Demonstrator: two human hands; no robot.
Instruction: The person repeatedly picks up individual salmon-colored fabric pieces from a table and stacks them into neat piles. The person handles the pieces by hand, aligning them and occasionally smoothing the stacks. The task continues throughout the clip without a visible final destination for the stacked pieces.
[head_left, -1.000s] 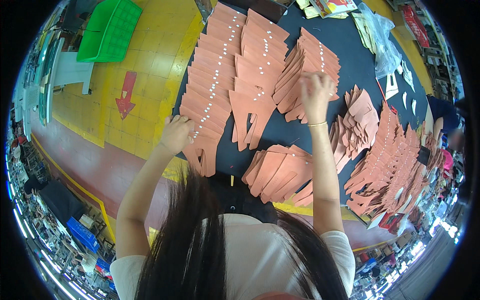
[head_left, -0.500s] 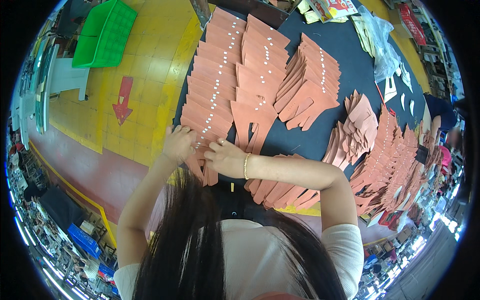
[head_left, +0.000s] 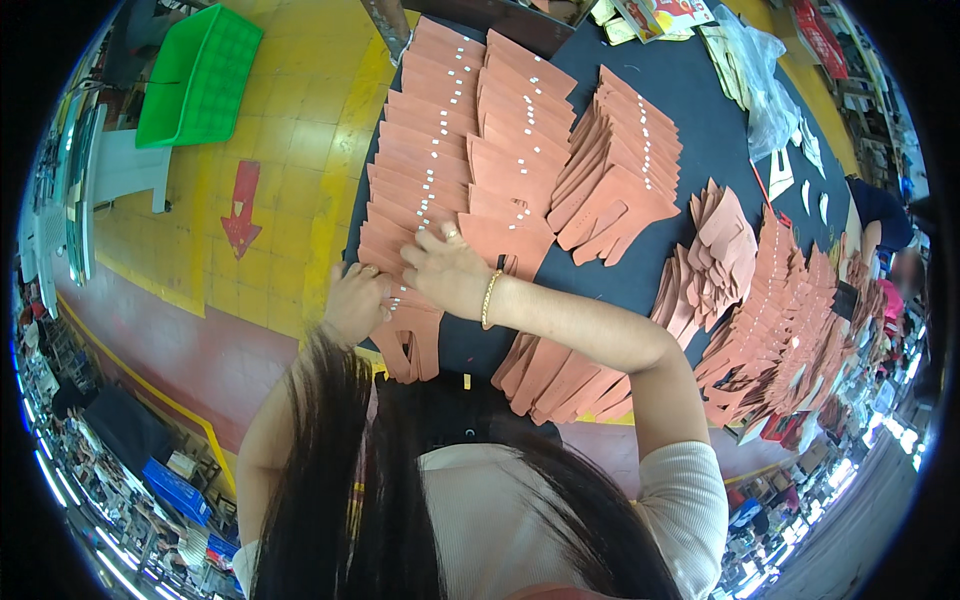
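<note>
Overlapping reddish-brown cut pieces, leather-like, lie fanned in a long left row [head_left: 425, 135] on the dark table, with small white stickers along it. At this row's near end, my left hand [head_left: 356, 303] has its fingers bent around the left edge of the pieces. My right hand [head_left: 447, 272] rests across the row's right side, fingers apart and pressing on the pieces. The nearest piece [head_left: 412, 345], with slots cut in it, juts toward me below both hands. A second row of pieces [head_left: 520, 150] lies just right of the first. My palms hide part of the near pieces.
More fanned pieces [head_left: 622, 165] lie to the right, with a smaller heap [head_left: 722, 235] and long stacks [head_left: 775, 330] beyond. Near my waist is another stack [head_left: 560, 380]. A plastic bag [head_left: 757, 90] lies far right. A green crate [head_left: 200, 75] stands at left; a person [head_left: 880, 215] is at far right.
My right hand has moved up and away along the left row, its fingers now further over the pieces. My left hand stays near the left edge, slightly lower. The nearest piece shows more.
</note>
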